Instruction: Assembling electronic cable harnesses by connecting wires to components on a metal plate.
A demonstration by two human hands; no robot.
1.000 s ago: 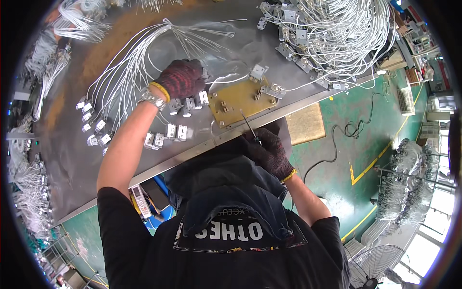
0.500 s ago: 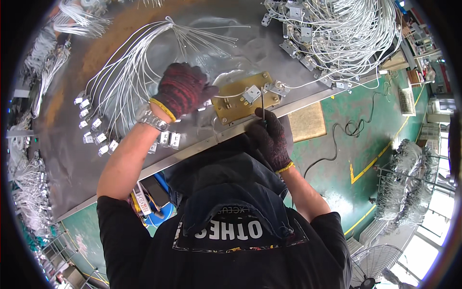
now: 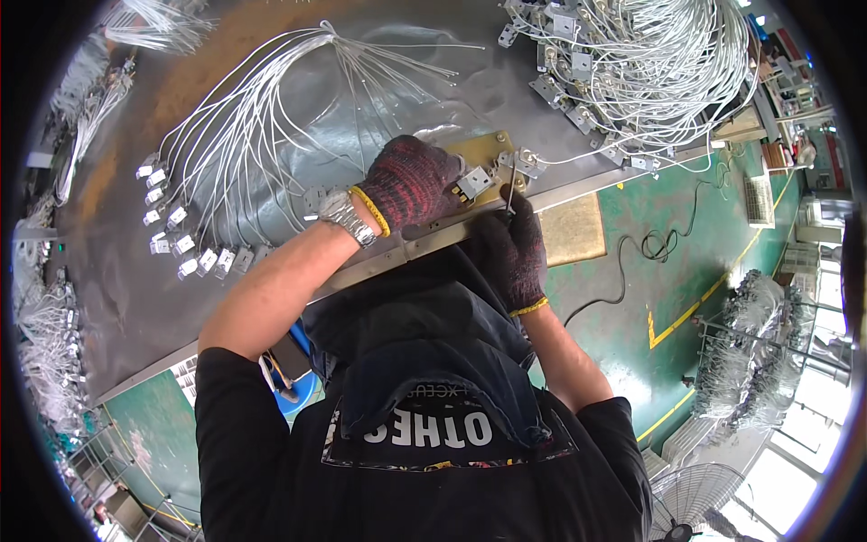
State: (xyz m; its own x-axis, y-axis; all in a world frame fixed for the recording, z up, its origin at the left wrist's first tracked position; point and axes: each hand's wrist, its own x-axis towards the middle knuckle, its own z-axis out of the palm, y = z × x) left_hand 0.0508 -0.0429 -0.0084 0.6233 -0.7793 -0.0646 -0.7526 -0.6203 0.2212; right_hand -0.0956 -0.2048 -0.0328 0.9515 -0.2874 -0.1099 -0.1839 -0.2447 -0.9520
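My left hand (image 3: 411, 185), in a dark red and black knit glove, reaches across a brass-coloured fixture plate (image 3: 483, 151) at the table's front edge. Its fingers are closed at a small silver metal block (image 3: 476, 184) on that plate; the fingertips are partly hidden. My right hand (image 3: 513, 248), gloved too, is closed around a thin metal rod tool (image 3: 513, 176) just off the edge. The rod points up past the plate's right side, beside a metal clamp piece (image 3: 526, 166) with a white wire attached.
A fan of white wires (image 3: 271, 90) with small metal blocks (image 3: 206, 262) on their ends lies to the left. Heaped wires with metal brackets (image 3: 659, 63) fill the far right. A metal strip (image 3: 397, 257) edges the table. Beyond it are a tan board (image 3: 573, 230) and a black cable (image 3: 664, 242).
My left hand has moved right and slightly nearer, from the wires to the metal block on the plate. My right hand, with the rod, has shifted slightly right.
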